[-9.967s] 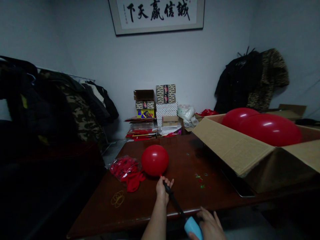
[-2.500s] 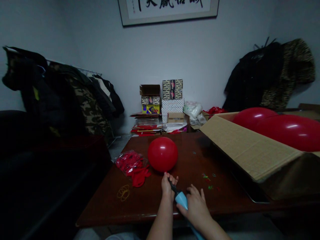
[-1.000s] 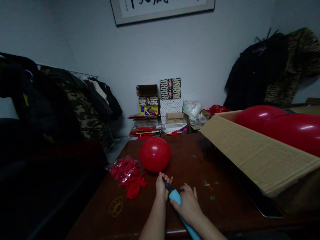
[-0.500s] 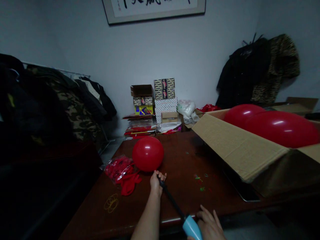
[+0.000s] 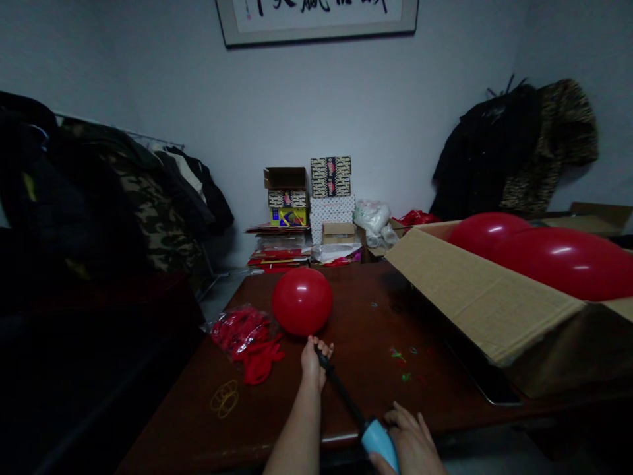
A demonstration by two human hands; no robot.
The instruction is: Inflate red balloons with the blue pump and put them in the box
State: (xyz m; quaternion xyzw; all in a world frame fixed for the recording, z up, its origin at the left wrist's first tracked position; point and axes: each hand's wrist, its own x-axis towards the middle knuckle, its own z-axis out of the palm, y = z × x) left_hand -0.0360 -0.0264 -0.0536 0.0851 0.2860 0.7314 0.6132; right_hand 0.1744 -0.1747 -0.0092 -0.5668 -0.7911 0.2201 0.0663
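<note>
A round red balloon stands over the table at the far end of my left hand. That hand is closed around the balloon's neck and the black nozzle tip of a balloon pump. The pump's black rod slants down to its light blue body near the table's front edge. My right hand lies against this blue body, its thumb across it and the fingers extended along the far side. Left of the balloon, a clear plastic bag of deflated red balloons lies open, several spilling out.
An open cardboard box holding inflated red balloons takes up the table's right side. A dark flat device lies beneath its edge. Yellow rubber bands and small coloured bits lie on the brown table. Stacked boxes stand behind.
The view has shifted slightly, so things sit a little farther right. My right hand's fingers are closer together and its thumb shows more on the pump. The left hand keeps its hold.
</note>
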